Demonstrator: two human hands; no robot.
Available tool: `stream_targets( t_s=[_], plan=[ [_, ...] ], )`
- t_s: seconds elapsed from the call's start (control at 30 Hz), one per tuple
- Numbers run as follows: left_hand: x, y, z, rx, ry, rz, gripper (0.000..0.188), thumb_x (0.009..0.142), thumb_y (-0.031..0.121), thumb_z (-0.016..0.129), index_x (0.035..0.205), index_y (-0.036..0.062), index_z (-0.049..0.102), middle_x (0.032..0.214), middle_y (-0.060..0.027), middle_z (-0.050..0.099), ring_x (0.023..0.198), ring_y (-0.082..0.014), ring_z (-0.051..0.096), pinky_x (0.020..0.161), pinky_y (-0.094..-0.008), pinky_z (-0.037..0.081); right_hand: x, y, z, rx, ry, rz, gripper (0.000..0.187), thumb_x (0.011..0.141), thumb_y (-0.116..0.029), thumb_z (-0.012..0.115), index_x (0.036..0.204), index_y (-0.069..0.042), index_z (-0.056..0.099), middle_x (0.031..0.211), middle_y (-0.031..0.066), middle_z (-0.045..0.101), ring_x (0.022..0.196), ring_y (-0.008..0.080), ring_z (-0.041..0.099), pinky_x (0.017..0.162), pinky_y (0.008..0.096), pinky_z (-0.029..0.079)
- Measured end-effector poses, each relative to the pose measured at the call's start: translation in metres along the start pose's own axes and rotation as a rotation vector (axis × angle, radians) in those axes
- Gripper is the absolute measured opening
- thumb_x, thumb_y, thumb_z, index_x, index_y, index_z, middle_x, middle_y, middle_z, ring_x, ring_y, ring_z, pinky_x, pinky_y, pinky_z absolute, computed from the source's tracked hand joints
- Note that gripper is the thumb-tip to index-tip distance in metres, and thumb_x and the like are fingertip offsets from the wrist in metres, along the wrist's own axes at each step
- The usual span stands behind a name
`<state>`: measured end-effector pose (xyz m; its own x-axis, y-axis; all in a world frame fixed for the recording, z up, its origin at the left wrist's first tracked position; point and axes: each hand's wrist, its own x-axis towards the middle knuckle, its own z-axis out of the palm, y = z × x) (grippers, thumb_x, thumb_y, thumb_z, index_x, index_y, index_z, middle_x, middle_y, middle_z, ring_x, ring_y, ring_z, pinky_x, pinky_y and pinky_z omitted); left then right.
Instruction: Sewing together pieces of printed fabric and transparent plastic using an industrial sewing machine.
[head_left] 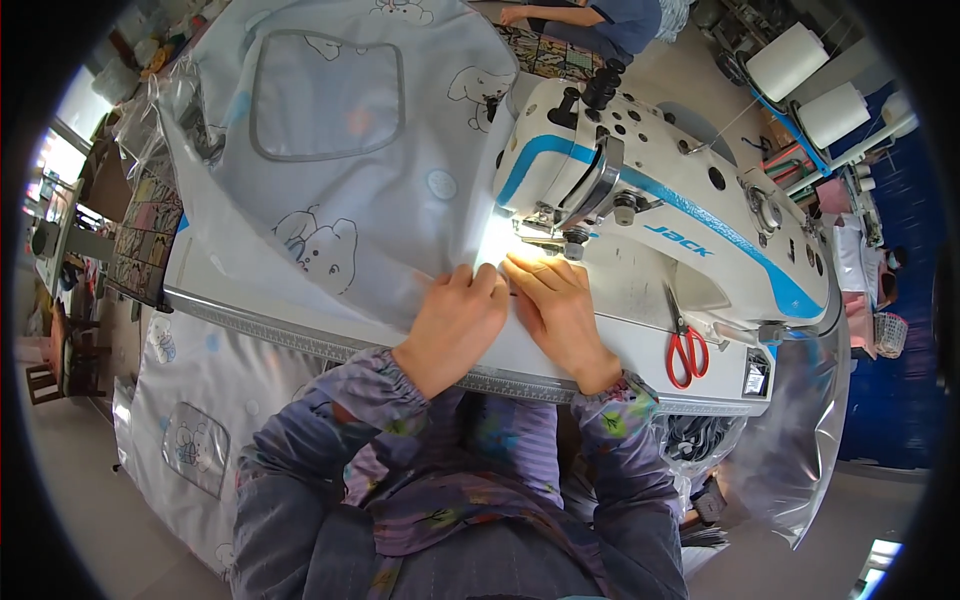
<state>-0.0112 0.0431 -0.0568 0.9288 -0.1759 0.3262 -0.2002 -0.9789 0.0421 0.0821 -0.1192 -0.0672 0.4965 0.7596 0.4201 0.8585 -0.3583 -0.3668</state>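
Observation:
A light grey fabric (400, 215) printed with line-drawn puppies spreads over the left of the sewing machine bed, its right edge running under the brightly lit needle area. My left hand (458, 325) is closed on the fabric's edge just in front of the presser foot (545, 240). Beside it, my right hand (556, 312) is closed at the same edge, fingers together and pointing toward the needle. The fingertips of both hands nearly meet there, and exactly what lies beneath them is hidden. The white and blue sewing machine (650, 200) stands to the right.
Red-handled scissors (686, 355) lie on the table right of my right hand. A ruler strip (300, 340) runs along the table's front edge. More printed fabric (200, 430) hangs below at left. White thread cones (790, 68) stand at upper right; another person (600, 22) sits beyond the machine.

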Motion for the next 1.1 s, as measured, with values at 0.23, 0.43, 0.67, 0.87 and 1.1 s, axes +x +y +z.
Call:
stream_targets(
  t_s=[0.23, 0.43, 0.67, 0.87, 1.1],
  plan=[
    [-0.029, 0.011, 0.043, -0.478, 0.218, -0.041, 0.021, 0.087, 0.014, 0.062, 0.103, 0.0023, 0.065, 0.102, -0.0085, 0.059, 0.099, -0.0248, 0.057, 0.083, -0.037, 0.05, 0.067, -0.109, -0.009, 0.534, 0.171, -0.006, 0.041, 0.092, -0.012, 0.066, 0.132, -0.003, 0.06, 0.117, 0.0214, 0.067, 0.101, 0.0375, 0.067, 0.083, 0.0402, 0.055],
    [-0.114, 0.059, 0.043, -1.358, 0.157, -0.285, 0.041, 0.101, 0.027, 0.05, 0.131, 0.0005, 0.058, 0.138, -0.0177, 0.055, 0.134, -0.0309, 0.049, 0.119, -0.0395, 0.032, 0.22, -0.18, 0.07, 0.696, -0.115, 0.126, 0.045, 0.093, -0.025, 0.066, 0.131, -0.002, 0.059, 0.099, 0.0206, 0.071, 0.091, 0.0365, 0.069, 0.079, 0.0423, 0.053],
    [-0.1, -0.121, -0.176, -0.415, 0.206, -0.502, 0.043, 0.082, 0.032, 0.076, 0.118, 0.0112, 0.067, 0.12, -0.0147, 0.067, 0.104, -0.0342, 0.065, 0.083, -0.0435, 0.054, 0.021, -0.261, 0.147, 0.684, -0.715, -0.708, 0.024, 0.095, -0.018, 0.052, 0.112, -0.008, 0.066, 0.106, 0.0172, 0.069, 0.103, 0.0346, 0.066, 0.086, 0.0433, 0.052],
    [-0.192, -0.302, -0.04, -0.023, 0.589, -1.203, 0.08, 0.083, 0.029, 0.076, 0.15, 0.0115, 0.037, 0.133, -0.0248, 0.059, 0.119, -0.0405, 0.059, 0.097, -0.0452, 0.049, -0.082, -0.204, 0.078, 0.717, -1.099, -0.611, 0.03, 0.094, -0.018, 0.054, 0.121, -0.013, 0.066, 0.108, 0.0108, 0.069, 0.103, 0.0309, 0.067, 0.078, 0.0397, 0.056],
    [-0.426, -0.315, -0.065, 0.166, 0.738, -1.048, 0.031, 0.102, 0.025, 0.045, 0.107, 0.0033, 0.067, 0.095, -0.0121, 0.063, 0.083, -0.0258, 0.057, 0.081, -0.0396, 0.049, -0.133, -0.156, 0.028, 0.937, -0.764, -0.221, 0.021, 0.094, -0.013, 0.065, 0.114, -0.011, 0.07, 0.102, 0.0077, 0.067, 0.083, 0.0236, 0.066, 0.069, 0.033, 0.052]
  ],
)
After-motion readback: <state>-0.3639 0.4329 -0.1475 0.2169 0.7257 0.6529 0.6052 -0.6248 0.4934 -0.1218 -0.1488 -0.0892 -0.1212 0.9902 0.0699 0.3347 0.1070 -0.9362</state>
